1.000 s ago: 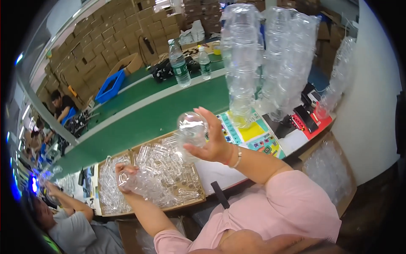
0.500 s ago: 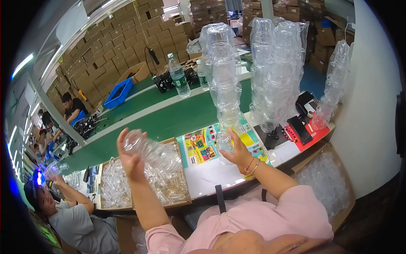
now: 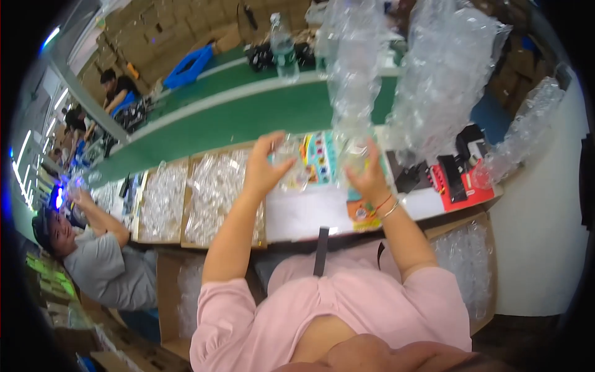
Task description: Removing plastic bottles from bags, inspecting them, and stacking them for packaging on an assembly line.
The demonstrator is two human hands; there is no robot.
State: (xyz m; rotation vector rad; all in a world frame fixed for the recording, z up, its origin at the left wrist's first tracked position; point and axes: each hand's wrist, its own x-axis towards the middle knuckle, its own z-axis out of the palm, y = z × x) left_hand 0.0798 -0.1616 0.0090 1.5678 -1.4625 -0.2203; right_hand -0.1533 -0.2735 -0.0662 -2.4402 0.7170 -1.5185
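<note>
My left hand is curled around a clear plastic container, raised over the bench near a colourful printed sheet. To its right, my right hand grips a clear plastic cup at the foot of a tall stack of bagged clear cups. Motion blur smears both pieces, so their exact shape is hard to read. The two hands are apart, their thumbs facing each other.
Open cartons of clear plastic parts stand at left. More bagged stacks rise at right, beside a black phone. A green conveyor runs behind, with a water bottle. A co-worker sits at left.
My left hand has moved right, from above the carton to beside the printed sheet, carrying its clear container. My right hand has shifted slightly right and up with its cup. The view has tilted down.
</note>
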